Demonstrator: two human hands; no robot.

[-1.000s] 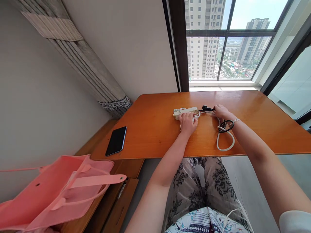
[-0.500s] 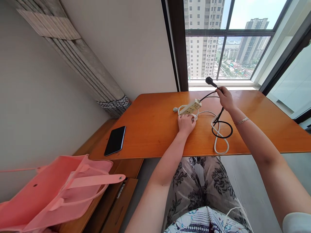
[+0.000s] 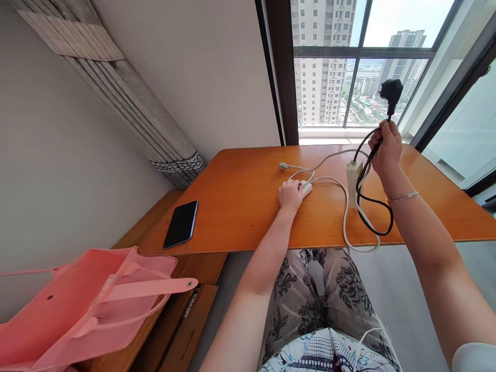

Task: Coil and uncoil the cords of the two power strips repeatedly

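My right hand [image 3: 387, 147] is closed round a black power cord [image 3: 382, 201], raised above the table's right side. The cord's black plug [image 3: 391, 92] points up above the fingers. Below hangs a cream power strip [image 3: 353, 183], upright on the cord, partly behind loops of cable. My left hand [image 3: 290, 195] is closed on a small white block [image 3: 307, 188] at the table's middle; its kind is partly hidden by my fingers. A white cord [image 3: 346, 206] runs from that block and crosses the black loops. The white cord's plug [image 3: 284, 166] lies on the table beyond my left hand.
The brown wooden table [image 3: 232, 206] has its front edge just above my lap. A black phone [image 3: 181, 224] lies at its left. A pink bag [image 3: 116, 305] stands open at lower left. Behind the table are a window [image 3: 360, 52] and a curtain [image 3: 127, 103].
My right hand has moved up and right with the black cord, lifting its plug. The power strip has swung from beside my left hand to the right and now hangs upright.
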